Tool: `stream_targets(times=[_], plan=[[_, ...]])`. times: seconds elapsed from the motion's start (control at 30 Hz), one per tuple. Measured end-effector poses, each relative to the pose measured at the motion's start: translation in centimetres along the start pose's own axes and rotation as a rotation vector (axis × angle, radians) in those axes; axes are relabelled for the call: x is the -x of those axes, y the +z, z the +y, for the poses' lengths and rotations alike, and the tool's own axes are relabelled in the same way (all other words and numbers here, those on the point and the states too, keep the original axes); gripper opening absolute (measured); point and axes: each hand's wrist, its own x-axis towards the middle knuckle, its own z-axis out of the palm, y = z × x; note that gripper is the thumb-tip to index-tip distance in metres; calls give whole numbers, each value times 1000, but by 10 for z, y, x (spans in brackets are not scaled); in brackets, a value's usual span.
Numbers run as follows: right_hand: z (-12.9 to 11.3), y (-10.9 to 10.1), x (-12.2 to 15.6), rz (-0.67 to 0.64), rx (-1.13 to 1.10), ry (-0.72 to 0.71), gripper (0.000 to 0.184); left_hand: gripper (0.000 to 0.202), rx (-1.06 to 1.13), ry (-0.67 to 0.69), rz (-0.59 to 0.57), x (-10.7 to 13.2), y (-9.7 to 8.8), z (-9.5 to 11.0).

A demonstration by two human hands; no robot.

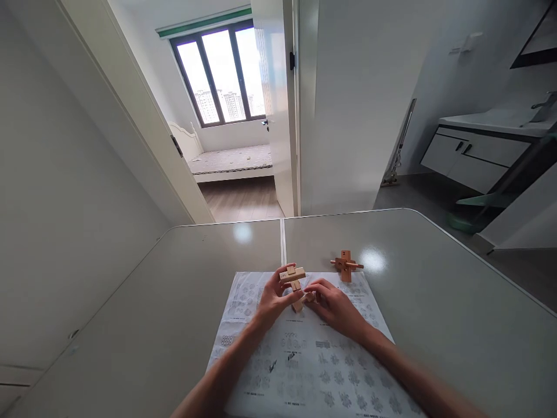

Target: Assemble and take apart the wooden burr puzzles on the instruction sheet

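Note:
My left hand [274,299] is closed around a pale wooden interlocking puzzle [293,281], holding it upright just above a printed instruction sheet [304,360]. My right hand [333,302] reaches in from the right, its fingertips pinched on the lower part of the same puzzle. A second, darker orange-brown wooden puzzle [346,265] with a cross peg lies on the table beyond the sheet's far right corner, untouched.
The sheet lies on a grey table [435,302] with a seam down its middle and rounded far corners. Beyond the table are an open doorway to a room with a window, a white wall, and a vanity cabinet [474,157] at the right.

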Motion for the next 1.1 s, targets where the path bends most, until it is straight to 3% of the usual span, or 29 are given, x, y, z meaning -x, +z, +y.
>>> stream_targets(times=[0.33,0.5,0.7,0.83,1.1], plan=[[8,-3,-3,53,-193,102,33,64,-473,220,142,6,14,9],[8,-8,-6,86,-491,236,40,59,-546,329,143,7,16,9],[3,-15,-7,159,-883,402,40,61,-682,445,67,11,19,6],[2,-15,-9,75,-1112,489,40,59,-679,446,35,12,20,5],[0,-15,-9,-204,-1205,542,32,63,-673,372,-22,12,17,1]])
